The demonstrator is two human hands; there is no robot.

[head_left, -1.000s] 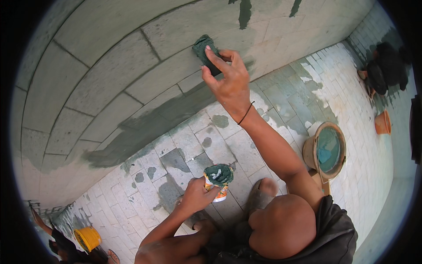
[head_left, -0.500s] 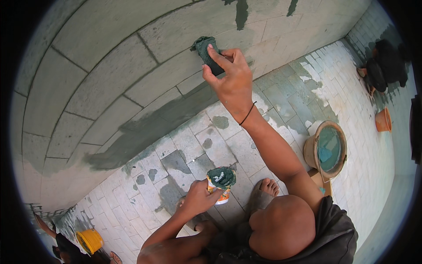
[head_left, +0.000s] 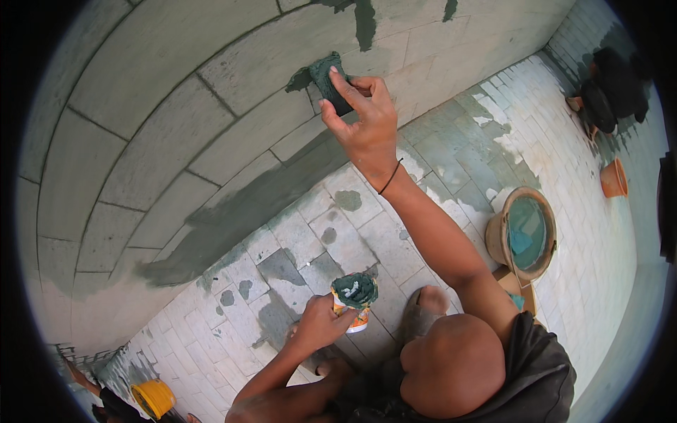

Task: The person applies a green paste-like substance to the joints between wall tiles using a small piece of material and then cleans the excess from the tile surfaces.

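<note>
My right hand [head_left: 372, 121] reaches up to the tiled wall [head_left: 166, 137], its thumb and fingers pinching a dark, flat spreader [head_left: 331, 83] coated in green grout. The spreader presses against the wall, and a wet green smear [head_left: 299, 80] lies just left of it. Low over the floor, my left hand [head_left: 321, 326] wraps round a small cup [head_left: 358, 321] with an orange-and-white printed side. Thick green grout [head_left: 355, 290] fills the cup to its rim, with a few whitish bits on top. A broad damp, dark patch [head_left: 233, 224] runs along the lower wall.
A brown bucket [head_left: 496, 236] of greenish water with a blue-green cloth stands right of my arm, beside a cardboard box [head_left: 527, 292]. An orange bucket [head_left: 614, 179] and a crouching person [head_left: 612, 92] are far right. Lower left are a yellow bucket [head_left: 153, 398] and another person's arm [head_left: 83, 376].
The spreader has shifted slightly up the wall, and more green grout shows to its left. The whole view has tilted a little. My left hand still holds the cup.
</note>
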